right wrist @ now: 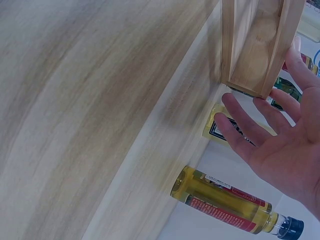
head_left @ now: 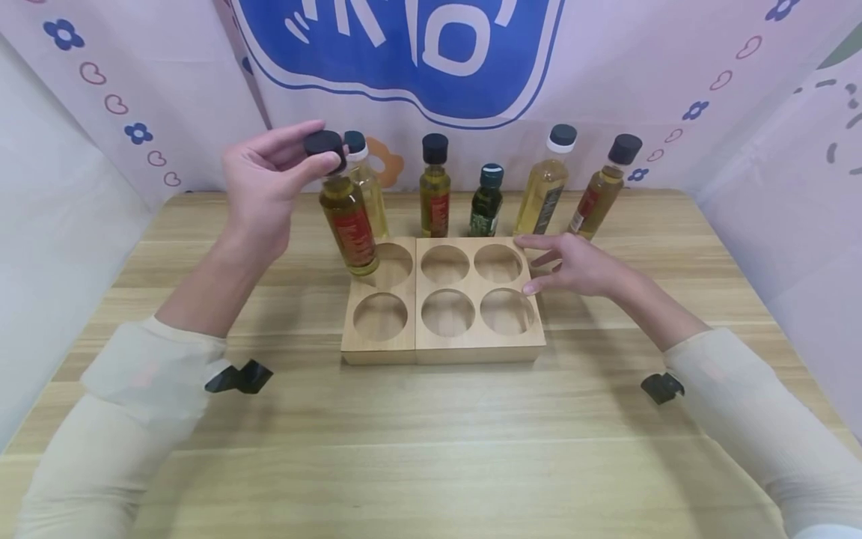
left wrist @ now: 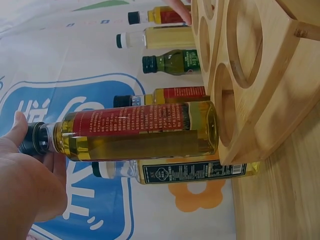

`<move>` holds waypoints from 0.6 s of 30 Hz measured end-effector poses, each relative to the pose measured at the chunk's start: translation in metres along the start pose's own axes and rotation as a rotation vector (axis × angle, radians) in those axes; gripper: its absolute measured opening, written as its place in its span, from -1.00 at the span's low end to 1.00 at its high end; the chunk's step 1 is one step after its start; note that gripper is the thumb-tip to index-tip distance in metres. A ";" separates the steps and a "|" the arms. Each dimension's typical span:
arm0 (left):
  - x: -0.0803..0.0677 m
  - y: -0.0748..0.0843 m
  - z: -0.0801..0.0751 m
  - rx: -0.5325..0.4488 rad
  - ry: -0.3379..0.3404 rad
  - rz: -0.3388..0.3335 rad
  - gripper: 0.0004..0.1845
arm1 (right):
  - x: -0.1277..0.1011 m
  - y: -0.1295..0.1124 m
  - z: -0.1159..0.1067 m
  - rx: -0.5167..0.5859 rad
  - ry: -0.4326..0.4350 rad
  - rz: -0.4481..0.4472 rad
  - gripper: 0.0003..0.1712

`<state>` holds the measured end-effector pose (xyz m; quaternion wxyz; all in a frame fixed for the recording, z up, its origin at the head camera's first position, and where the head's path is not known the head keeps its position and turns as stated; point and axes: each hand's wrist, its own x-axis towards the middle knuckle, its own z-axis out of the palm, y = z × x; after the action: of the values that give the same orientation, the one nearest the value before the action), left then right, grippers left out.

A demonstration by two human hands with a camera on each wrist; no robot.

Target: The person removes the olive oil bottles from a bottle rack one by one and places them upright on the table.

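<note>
Pinching the black cap of a red-labelled oil bottle (head_left: 349, 221), the left hand (head_left: 264, 187) holds it over the wooden rack's (head_left: 441, 344) back-left hole while the right hand (head_left: 574, 263), fingers straight, steadies the rack's side; all six holes stand unfilled and five bottles (head_left: 486, 201) wait behind.

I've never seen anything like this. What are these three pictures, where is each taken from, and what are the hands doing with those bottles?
There is no machine here: a person wears three cameras. The big picture comes from the head, looking down at a wooden table. The other two come from the wrists, so they look tilted.

On the table lies a wooden rack with six round holes, all empty. Behind it stand five bottles of oil in a row.

The left hand pinches a sixth bottle by its black cap, holding it tilted over the rack's far left hole. The right hand rests with straight fingers against the rack's right side, holding nothing.
</note>
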<state>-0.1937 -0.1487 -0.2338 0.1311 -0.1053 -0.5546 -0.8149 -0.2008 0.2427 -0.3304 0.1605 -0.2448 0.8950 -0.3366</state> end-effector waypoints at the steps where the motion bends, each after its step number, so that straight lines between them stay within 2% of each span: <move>1: 0.000 0.000 -0.001 0.003 0.005 0.002 -0.64 | 0.000 0.000 0.000 0.001 -0.001 -0.001 -0.03; 18: 0.010 0.001 -0.019 -0.012 0.086 0.030 -0.62 | 0.000 0.002 0.000 -0.004 0.001 -0.012 -0.04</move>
<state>-0.2028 -0.1681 -0.2367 0.1662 -0.0793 -0.5420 -0.8200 -0.2012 0.2435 -0.3319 0.1575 -0.2502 0.8942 -0.3360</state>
